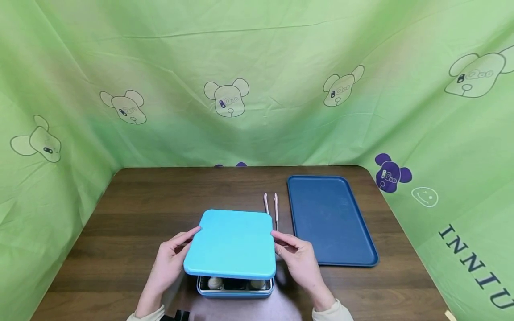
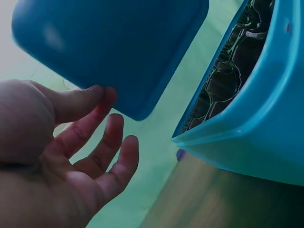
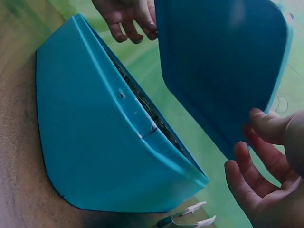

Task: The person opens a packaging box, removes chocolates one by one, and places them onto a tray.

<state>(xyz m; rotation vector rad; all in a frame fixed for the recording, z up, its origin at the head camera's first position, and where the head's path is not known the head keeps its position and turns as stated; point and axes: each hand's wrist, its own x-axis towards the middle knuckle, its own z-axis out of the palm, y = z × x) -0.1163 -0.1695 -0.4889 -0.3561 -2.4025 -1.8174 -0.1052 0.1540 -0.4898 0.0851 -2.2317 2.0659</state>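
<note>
A light-blue flat lid point(image 1: 233, 243) is held up over a blue box point(image 1: 236, 294), tilted and apart from it in both wrist views. My left hand point(image 1: 166, 261) pinches the lid's left edge between thumb and index finger, the other fingers loosely bent. On the opposite edge, my right hand point(image 1: 298, 258) pinches the lid in the same way. Inside the box, a clear divider with dark cells point(image 2: 223, 85) shows in the left wrist view. Two pale round things, one of them at the left point(image 1: 215, 283), peek out below the lid's front edge; most of the contents are hidden.
Tongs with pale pink tips point(image 1: 276, 207) lie behind the box, partly covered by the lid. A dark-blue tray point(image 1: 331, 218) is on the right of the brown wooden table point(image 1: 132, 214). Green printed cloth point(image 1: 257, 58) hangs around the table.
</note>
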